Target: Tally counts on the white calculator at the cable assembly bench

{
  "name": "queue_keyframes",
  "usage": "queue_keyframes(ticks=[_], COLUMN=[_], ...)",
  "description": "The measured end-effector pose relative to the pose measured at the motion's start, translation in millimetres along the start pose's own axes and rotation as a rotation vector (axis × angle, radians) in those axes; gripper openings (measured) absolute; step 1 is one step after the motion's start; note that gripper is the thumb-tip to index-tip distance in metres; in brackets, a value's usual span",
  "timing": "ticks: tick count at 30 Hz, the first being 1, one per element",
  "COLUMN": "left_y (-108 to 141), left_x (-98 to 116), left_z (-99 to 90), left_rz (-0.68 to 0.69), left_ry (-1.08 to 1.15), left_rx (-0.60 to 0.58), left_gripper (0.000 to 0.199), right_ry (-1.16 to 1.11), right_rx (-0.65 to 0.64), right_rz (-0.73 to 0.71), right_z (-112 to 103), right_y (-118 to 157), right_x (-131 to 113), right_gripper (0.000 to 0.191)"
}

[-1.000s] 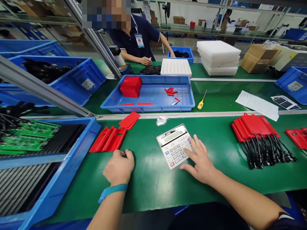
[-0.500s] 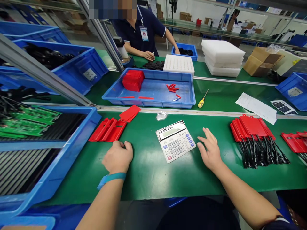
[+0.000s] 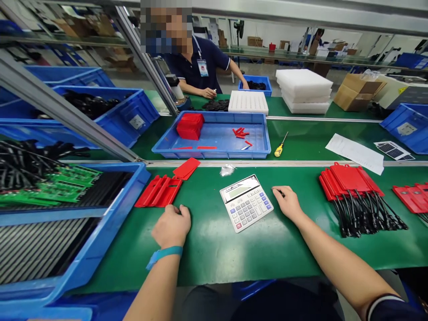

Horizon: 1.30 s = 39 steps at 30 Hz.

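My left hand, with a blue band at the wrist, rests on the green bench, fingers curled in. It lies just in front of some red plastic casings; nothing shows in it. Flat red plates lie behind them. A white calculator sits tilted between my hands. To its right, my right hand rests with fingers drawn together and bent down toward the bench, no object visible in them. Farther right is a row of red casings with black cables.
A blue tray holds red parts. Behind the calculator is a small clear plastic bag. A yellow screwdriver and paper lie farther back. Left stands a blue bin with circuit boards. A co-worker sits opposite.
My right hand has gone from spread fingers to fingers drawn together beside the calculator. My left hand stays curled near the red casings. The camera view has tilted up.
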<state>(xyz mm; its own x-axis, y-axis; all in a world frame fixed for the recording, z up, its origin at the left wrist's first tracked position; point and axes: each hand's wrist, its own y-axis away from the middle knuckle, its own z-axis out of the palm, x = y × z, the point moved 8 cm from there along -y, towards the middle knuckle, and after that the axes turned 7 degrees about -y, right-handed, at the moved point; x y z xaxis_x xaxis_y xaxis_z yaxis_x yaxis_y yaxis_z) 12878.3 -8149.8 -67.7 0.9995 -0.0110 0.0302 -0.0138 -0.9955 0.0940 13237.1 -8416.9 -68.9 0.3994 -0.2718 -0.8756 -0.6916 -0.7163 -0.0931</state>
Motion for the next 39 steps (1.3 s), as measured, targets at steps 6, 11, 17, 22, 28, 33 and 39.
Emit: queue_keyframes(ticks=[6,11,17,22,28,33,39], left_y=[2,-1,0,3,9,12,10], left_x=[-2,-2,-3,-4,-3,-1,-1], left_z=[-1.1,-2.1,1.5,0.3,-6.2,-9.4,-7.8], left_rz=[0.040,0.054,0.064,0.058,0.049,0.048,0.054], left_ry=[0.010,0.045,0.046,0.042,0.055,0.058,0.054], left_rx=[-0.029,-0.013,0.012,0.059,0.048,0.043,0.051], left_gripper=[0.039,0.039,0.039,0.040,0.038,0.039,0.039], right_ry=[-0.227,-0.311,-0.447,-0.580,-0.636,-0.607,-0.502], right_rx=[-0.428,-0.584,-0.406,-0.303,-0.308,-0.372,-0.466], right_rz=[0.163,0.312,0.626,0.786,0.797,0.705,0.460], right_z=[63,84,88,57,30,47,99], right_y=[-84,-73,-55,-69,-70,-58,-67], right_x=[-47,-62,-62,-81,-103,-87,-69], right_gripper=[0.018,0.023,0.025,0.019,0.023,0.027,0.015])
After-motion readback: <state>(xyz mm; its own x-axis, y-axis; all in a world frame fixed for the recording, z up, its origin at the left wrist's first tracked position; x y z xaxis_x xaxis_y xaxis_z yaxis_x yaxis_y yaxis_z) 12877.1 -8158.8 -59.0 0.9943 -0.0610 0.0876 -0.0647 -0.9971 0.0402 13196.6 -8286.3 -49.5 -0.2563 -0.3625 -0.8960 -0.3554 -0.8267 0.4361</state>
